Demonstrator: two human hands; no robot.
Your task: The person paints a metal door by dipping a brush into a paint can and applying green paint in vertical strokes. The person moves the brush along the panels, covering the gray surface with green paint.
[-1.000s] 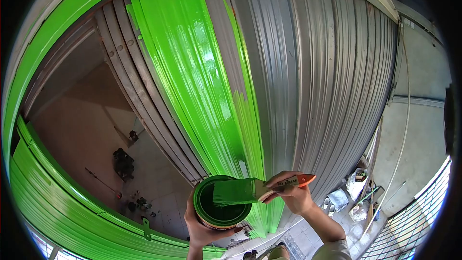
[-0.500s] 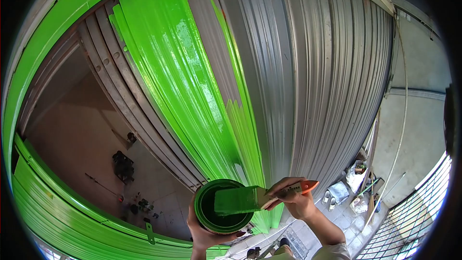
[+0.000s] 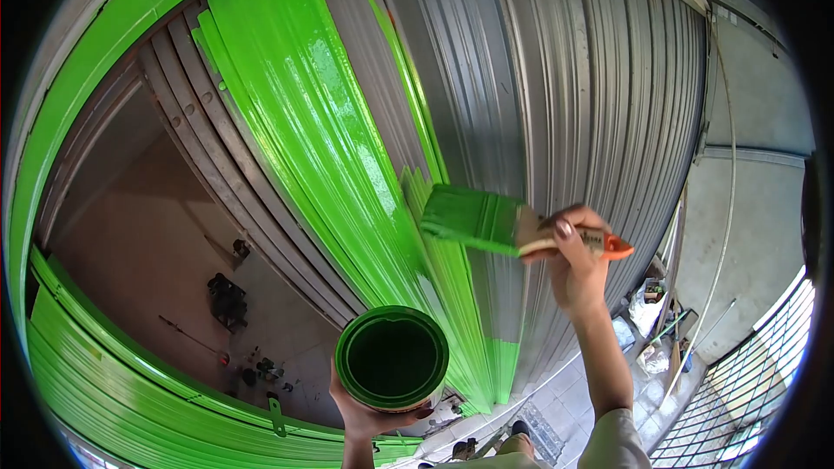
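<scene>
Wrapped round an open can of green paint [image 3: 392, 358] at the lower middle is my left hand [image 3: 363, 412]. My right hand [image 3: 575, 262] grips a wide paintbrush [image 3: 473, 219] by its handle, which has an orange end. Green paint coats the bristles, which point left in front of the ribbed metal shutter [image 3: 565, 104]; whether they touch it I cannot tell. Wet-looking bright green paint [image 3: 295, 87] covers a broad band of the shutter left of the brush. Bare grey-brown metal shows between this band and a narrow green streak, and further right.
Through the dark opening [image 3: 139, 217] at left, tools lie on a floor. A green slatted panel [image 3: 122, 391] curves across the lower left. Bags [image 3: 645, 313] and sticks stand near a wall at right, beside a black grille [image 3: 738, 408]. My feet show at the bottom.
The paintbrush has come out of the can and moved up and right with my right hand, to the shutter's front. The can in my left hand has shifted slightly up and left.
</scene>
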